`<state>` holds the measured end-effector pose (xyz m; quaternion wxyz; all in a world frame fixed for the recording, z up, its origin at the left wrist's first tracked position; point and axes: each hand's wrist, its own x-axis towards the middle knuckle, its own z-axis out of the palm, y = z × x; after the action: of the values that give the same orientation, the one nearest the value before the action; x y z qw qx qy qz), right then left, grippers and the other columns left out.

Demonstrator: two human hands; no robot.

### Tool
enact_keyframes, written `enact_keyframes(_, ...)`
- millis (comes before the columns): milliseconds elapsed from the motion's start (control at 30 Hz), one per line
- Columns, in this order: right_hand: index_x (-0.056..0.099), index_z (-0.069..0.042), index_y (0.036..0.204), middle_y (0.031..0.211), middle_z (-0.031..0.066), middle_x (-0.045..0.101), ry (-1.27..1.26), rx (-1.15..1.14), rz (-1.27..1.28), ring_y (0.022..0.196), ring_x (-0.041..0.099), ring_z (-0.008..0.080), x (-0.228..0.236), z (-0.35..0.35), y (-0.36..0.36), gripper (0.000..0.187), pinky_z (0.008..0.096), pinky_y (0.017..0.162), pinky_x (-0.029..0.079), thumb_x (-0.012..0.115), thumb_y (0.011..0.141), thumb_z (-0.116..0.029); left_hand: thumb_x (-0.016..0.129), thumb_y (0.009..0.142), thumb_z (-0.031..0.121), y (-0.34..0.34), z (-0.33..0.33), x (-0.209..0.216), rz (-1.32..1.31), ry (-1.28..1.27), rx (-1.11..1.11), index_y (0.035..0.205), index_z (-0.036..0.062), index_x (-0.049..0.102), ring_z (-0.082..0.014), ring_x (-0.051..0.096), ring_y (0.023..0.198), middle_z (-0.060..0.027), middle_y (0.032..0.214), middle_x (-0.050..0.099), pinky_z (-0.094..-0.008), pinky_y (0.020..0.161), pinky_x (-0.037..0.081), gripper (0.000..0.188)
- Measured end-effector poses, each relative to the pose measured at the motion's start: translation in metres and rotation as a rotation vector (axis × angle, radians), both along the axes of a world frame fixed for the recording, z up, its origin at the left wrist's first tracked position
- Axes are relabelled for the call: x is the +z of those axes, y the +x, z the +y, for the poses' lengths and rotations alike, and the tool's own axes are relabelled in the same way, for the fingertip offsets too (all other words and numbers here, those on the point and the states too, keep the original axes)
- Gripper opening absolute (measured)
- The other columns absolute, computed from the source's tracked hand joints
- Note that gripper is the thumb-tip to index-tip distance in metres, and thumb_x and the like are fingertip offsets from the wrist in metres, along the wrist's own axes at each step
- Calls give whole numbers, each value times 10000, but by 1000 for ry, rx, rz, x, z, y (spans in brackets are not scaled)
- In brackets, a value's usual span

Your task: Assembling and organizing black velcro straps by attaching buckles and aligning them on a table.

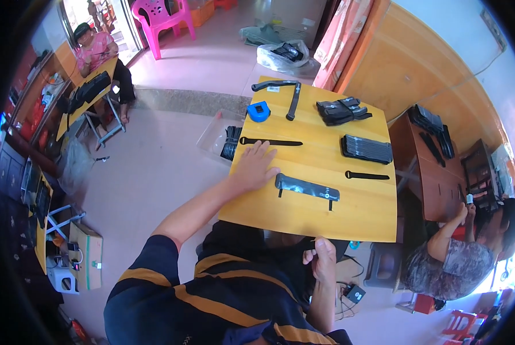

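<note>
My left hand lies flat on the yellow table, fingers spread, fingertips just below a black strap with a looped end. Right of it rests a flat dark strip in shiny clear wrapping, with two short black tabs below its lower edge. My right hand is by the table's front edge, fingers curled in a pinch; whatever they hold is too small to make out. Toward the right lie another looped black strap and a neat stack of wrapped black straps.
At the table's far side are a blue tape measure, longer black straps and a black bundle. A clear bin adjoins the left edge. One person sits at a brown table on the right, another far left. A pink chair stands beyond.
</note>
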<state>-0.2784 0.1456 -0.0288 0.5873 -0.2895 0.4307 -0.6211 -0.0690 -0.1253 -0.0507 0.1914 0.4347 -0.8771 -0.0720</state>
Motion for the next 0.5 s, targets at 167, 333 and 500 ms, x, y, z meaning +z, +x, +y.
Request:
enact_keyframes(167,560,-74,830,662,15,513,-15,98,23,544,552,150,10,-7,17,350,310,548,495,540,1059,-338,535,986,496,-11,-36,-5,-34,-70,-36,1429,58,501,-461,383,1394,-268,1515,395,-610,1127,301,624)
enact_keyframes(333,569,-56,809,638,40,557,-6,98,113,573,554,144,13,-7,26,388,304,588,485,506,1071,-336,629,951,388,-18,-22,27,108,-200,-39,1349,39,571,-418,477,1329,-253,1412,523,-521,1091,381,533)
enact_keyframes(500,585,-46,798,636,43,572,51,98,145,579,553,136,16,-10,30,417,283,593,468,492,1076,-343,724,882,339,5,94,92,268,570,-428,1224,24,656,-322,671,1003,-163,1095,701,-412,872,522,471)
